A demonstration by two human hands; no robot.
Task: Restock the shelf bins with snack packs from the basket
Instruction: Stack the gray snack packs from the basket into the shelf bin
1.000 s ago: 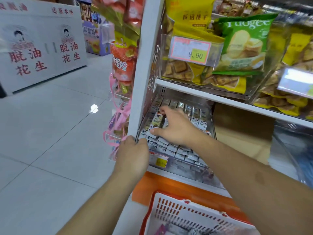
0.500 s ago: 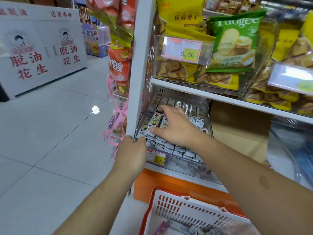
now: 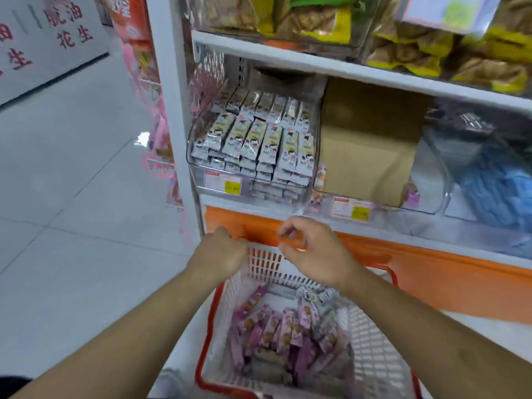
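Both hands above basket (image 3: 371, 349) far rim: left hand (image 3: 221, 251) loosely curled, empty; right hand (image 3: 311, 249) relaxed, empty. Purple snack packs (image 3: 276, 332) inside basket. Full bin (image 3: 253, 145) above basket, on shelf (image 3: 374, 223).

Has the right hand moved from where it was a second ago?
Yes. The right hand has come out of the clear bin of white packs and down, now below the shelf edge over the basket.

place: retail shop aisle | evidence: white shelving (image 3: 316, 63) held clear bins (image 3: 312, 180) of packaged snacks | price tags (image 3: 223, 182) were fixed to bin fronts | a shopping basket (image 3: 371, 358) stood below | tiled floor (image 3: 72, 182) ran beside a printed display board (image 3: 43, 38)
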